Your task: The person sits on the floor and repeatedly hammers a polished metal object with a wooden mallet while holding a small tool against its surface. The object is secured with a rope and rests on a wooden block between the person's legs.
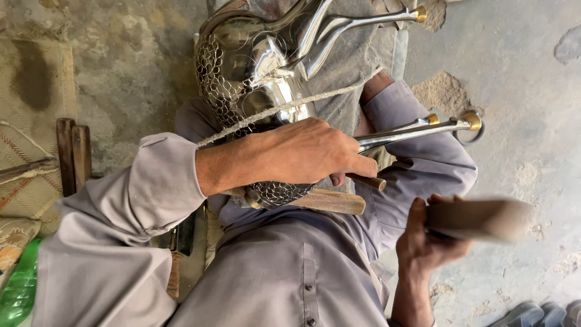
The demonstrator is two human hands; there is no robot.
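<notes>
A shiny metal figure with a hammered scale pattern and long, brass-tipped horns lies across my lap on grey cloth. A rough cord runs over it. My left hand rests on the figure, its fingers closed round a short metal punch. A flat wooden piece sits under the figure. Lower right, my right hand grips a wooden mallet, which is blurred and held apart from the punch.
A woven mat and two wooden sticks lie at the left. A green plastic bottle is at the bottom left. Sand piles dot the concrete floor, and sandals sit at the bottom right.
</notes>
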